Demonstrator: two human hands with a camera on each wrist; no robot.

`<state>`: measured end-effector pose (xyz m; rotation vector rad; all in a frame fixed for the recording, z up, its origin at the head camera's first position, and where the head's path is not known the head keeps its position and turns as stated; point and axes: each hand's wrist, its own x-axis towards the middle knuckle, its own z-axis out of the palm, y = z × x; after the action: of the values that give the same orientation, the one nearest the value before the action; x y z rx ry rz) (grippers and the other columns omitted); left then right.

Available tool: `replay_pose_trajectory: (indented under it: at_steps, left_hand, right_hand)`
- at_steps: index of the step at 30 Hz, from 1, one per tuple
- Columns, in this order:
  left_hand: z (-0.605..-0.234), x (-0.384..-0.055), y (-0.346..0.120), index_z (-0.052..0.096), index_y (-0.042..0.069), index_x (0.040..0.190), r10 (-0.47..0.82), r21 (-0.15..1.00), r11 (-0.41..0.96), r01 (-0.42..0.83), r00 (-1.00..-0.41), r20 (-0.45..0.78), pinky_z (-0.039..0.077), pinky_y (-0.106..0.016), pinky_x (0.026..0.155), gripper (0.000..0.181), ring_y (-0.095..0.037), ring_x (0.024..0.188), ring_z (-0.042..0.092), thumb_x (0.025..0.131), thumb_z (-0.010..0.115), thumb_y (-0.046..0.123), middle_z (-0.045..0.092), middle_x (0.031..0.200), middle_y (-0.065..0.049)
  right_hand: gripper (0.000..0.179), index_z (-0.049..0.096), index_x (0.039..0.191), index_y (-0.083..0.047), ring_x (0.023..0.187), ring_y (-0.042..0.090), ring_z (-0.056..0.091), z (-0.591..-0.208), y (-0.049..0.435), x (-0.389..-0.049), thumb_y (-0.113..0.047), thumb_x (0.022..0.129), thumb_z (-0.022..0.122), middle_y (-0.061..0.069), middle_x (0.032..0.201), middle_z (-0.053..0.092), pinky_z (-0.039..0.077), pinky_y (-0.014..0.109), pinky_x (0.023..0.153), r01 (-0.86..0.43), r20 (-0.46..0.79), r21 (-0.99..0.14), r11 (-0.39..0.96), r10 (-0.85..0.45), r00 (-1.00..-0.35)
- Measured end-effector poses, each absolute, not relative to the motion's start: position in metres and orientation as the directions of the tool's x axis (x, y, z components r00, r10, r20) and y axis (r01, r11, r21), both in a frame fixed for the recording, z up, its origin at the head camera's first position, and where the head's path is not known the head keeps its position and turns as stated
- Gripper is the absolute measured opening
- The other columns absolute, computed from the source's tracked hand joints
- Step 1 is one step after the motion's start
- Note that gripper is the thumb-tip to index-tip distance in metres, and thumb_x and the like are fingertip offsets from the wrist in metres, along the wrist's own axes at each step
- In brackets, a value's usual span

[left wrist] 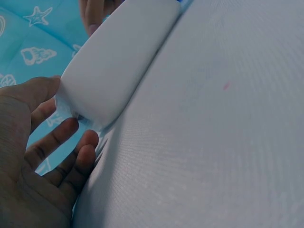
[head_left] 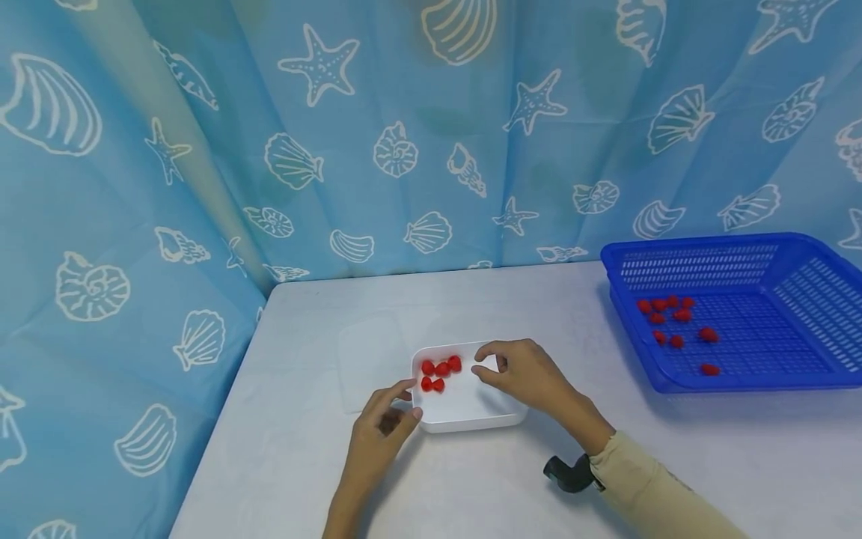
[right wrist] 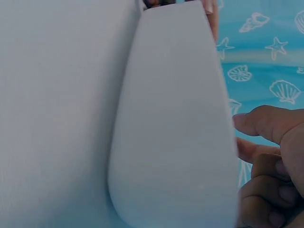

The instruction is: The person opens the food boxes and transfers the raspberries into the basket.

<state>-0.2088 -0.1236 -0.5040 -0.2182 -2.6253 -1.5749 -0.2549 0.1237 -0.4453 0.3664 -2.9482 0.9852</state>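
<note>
A shallow white tray (head_left: 465, 427) rests on the table, with several small red berry-like pieces (head_left: 442, 369) grouped toward its left end. My left hand (head_left: 380, 430) holds the left end of the tray, thumb at the near corner and a fingertip on the side. In the left wrist view the thumb of that hand (left wrist: 42, 137) lies at the tray wall (left wrist: 118, 61). Over the tray's right part hovers my right hand (head_left: 521, 374), its thumb and index finger bent toward each other with a gap and nothing visible between them. The right wrist view shows its other fingers curled in.
A blue mesh basket (head_left: 795, 314) stands at the right, with several more red pieces (head_left: 682, 315) in its left part. A clear flat lid or sheet (head_left: 367, 355) lies left of the tray. Behind the white table (head_left: 289, 464) hangs a blue shell-patterned curtain (head_left: 397, 202).
</note>
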Motion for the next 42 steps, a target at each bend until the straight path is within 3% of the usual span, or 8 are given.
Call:
replay_pose_trajectory:
  at_steps: [15,20,27,34,42]
  left_hand:
    - [-0.497,-0.207,-0.125,0.054,0.034,0.125,0.117,0.893,0.415,0.172,-0.984,0.135,0.051,-0.025,0.072,0.043,-0.012,0.079,0.059,0.084,0.066,0.035,0.055,0.109,0.006]
    - [-0.502,-0.209,-0.126,0.054,0.035,0.125,0.116,0.889,0.423,0.176,-0.983,0.139,0.051,-0.025,0.072,0.043,-0.011,0.079,0.059,0.084,0.066,0.036,0.054,0.107,0.01]
    - [-0.503,-0.209,-0.126,0.053,0.037,0.125,0.102,0.874,0.453,0.173,-0.985,0.142,0.051,-0.024,0.07,0.043,-0.009,0.078,0.058,0.084,0.065,0.038,0.054,0.106,0.012]
    - [-0.501,-0.208,-0.124,0.053,0.038,0.125,0.095,0.869,0.47,0.156,-0.987,0.127,0.051,-0.024,0.071,0.042,-0.009,0.079,0.058,0.084,0.066,0.035,0.054,0.105,0.013]
    - [-0.5,-0.209,-0.125,0.053,0.037,0.125,0.096,0.87,0.469,0.154,-0.988,0.123,0.05,-0.024,0.07,0.043,-0.009,0.078,0.057,0.084,0.066,0.034,0.054,0.106,0.013]
  right_hand:
    - [0.027,0.069,0.101,-0.016,0.057,0.012,0.046,-0.461,0.096,-0.266,-0.028,0.077,0.073,-0.009,0.059,0.05,0.04,0.024,0.047,-0.158,0.031,-0.518,0.84,-0.166,-0.986]
    - [0.03,0.07,0.102,-0.016,0.061,0.012,0.047,-0.464,0.09,-0.269,-0.03,0.076,0.074,-0.01,0.061,0.052,0.041,0.023,0.05,-0.142,0.026,-0.482,0.865,-0.147,-0.989]
    - [0.032,0.071,0.099,-0.015,0.072,0.015,0.056,-0.471,0.081,-0.269,-0.035,0.074,0.076,-0.002,0.076,0.067,0.049,0.033,0.066,-0.171,0.113,-0.352,0.92,-0.139,-0.984]
    - [0.028,0.071,0.091,-0.011,0.057,0.011,0.049,-0.474,0.075,-0.27,-0.033,0.074,0.076,-0.001,0.068,0.064,0.042,0.023,0.053,-0.187,0.174,-0.298,0.936,-0.14,-0.975]
    - [0.023,0.07,0.09,-0.015,0.061,0.013,0.047,-0.466,0.081,-0.266,-0.031,0.075,0.075,-0.007,0.06,0.054,0.041,0.025,0.052,-0.163,0.13,-0.39,0.906,-0.121,-0.984]
